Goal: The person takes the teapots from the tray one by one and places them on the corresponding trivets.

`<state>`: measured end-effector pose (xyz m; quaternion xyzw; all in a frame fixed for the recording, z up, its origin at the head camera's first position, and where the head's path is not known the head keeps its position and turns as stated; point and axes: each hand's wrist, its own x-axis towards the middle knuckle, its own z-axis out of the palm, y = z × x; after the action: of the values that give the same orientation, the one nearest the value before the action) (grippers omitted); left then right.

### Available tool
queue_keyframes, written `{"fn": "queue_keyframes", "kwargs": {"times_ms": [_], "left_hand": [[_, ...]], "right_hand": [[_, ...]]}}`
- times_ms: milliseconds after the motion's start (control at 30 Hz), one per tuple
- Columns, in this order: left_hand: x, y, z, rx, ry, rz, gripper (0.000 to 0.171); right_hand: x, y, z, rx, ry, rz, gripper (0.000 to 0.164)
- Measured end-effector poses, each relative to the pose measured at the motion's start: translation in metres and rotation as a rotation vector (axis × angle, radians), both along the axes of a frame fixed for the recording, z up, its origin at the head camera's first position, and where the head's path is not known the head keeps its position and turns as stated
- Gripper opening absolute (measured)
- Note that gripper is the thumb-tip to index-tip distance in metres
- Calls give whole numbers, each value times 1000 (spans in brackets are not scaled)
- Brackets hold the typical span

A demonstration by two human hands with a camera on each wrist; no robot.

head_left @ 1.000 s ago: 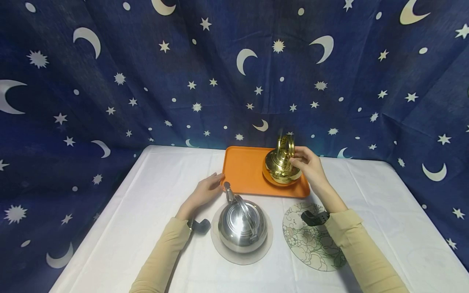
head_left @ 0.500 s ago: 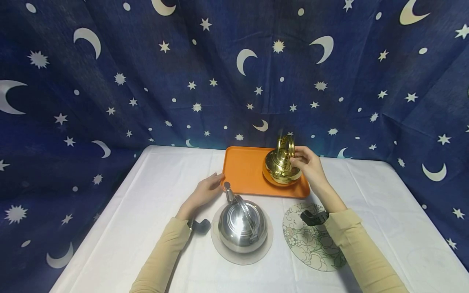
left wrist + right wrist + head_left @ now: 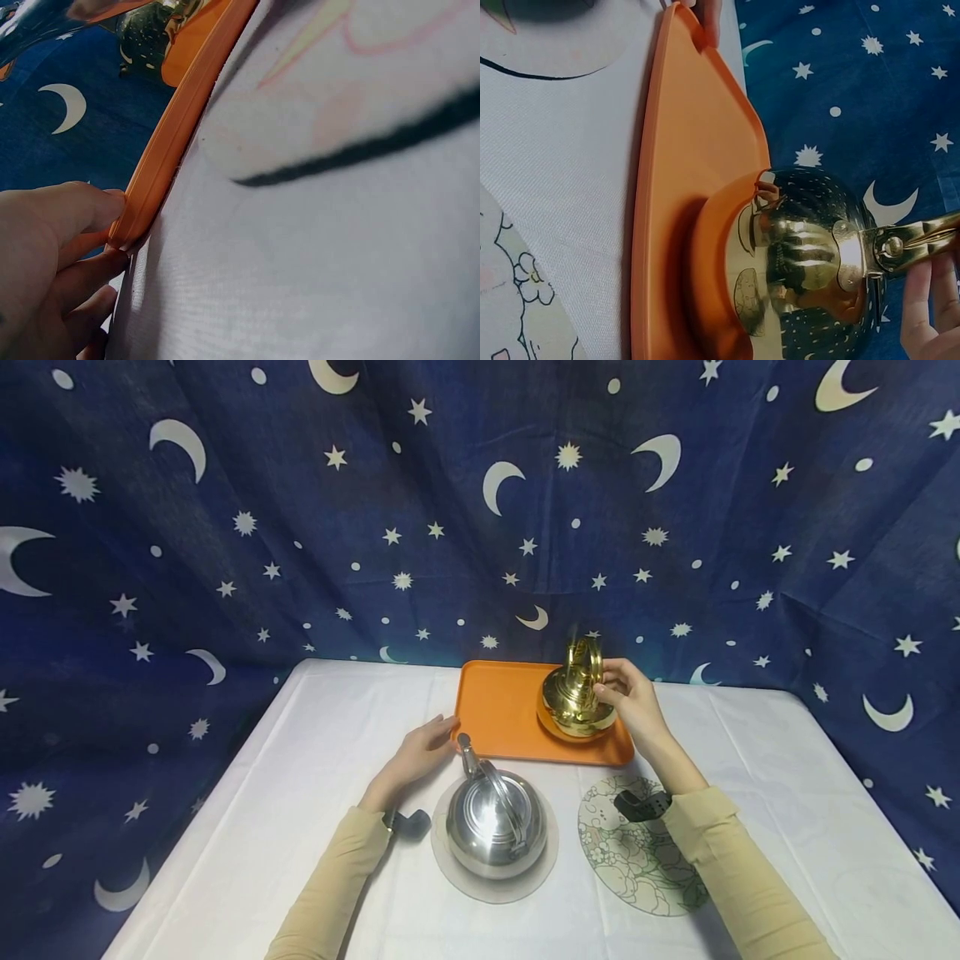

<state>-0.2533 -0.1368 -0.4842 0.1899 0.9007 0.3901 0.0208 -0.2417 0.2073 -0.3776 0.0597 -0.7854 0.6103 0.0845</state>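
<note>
A shiny gold kettle (image 3: 573,697) is over the right half of the orange tray (image 3: 495,706), its upright handle toward the backdrop. My right hand (image 3: 636,697) holds that handle from the right; in the right wrist view, its fingers (image 3: 919,300) lie against the gold handle (image 3: 922,234). I cannot tell whether the kettle's base bears fully on the tray. At the tray's left front corner, my left hand (image 3: 420,752) pinches the rim. The left wrist view has the thumb (image 3: 82,206) above the orange rim (image 3: 166,142) and the other fingers below it.
A silver kettle (image 3: 491,827) stands on a round pale mat (image 3: 517,893) before the tray, its spout pointing toward the left hand. Under the right forearm lies a round patterned mat (image 3: 630,860). White cloth covers the table (image 3: 322,718); a blue starry curtain (image 3: 450,618) hangs behind it.
</note>
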Motion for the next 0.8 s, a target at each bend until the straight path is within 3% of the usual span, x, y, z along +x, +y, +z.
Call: {"fn": "queue_keyframes", "kwargs": {"times_ms": [800], "left_hand": [[1,0,2,7,-8,-5,51]], "right_hand": [[1,-2,-1,-1,-1,-10,32]]}}
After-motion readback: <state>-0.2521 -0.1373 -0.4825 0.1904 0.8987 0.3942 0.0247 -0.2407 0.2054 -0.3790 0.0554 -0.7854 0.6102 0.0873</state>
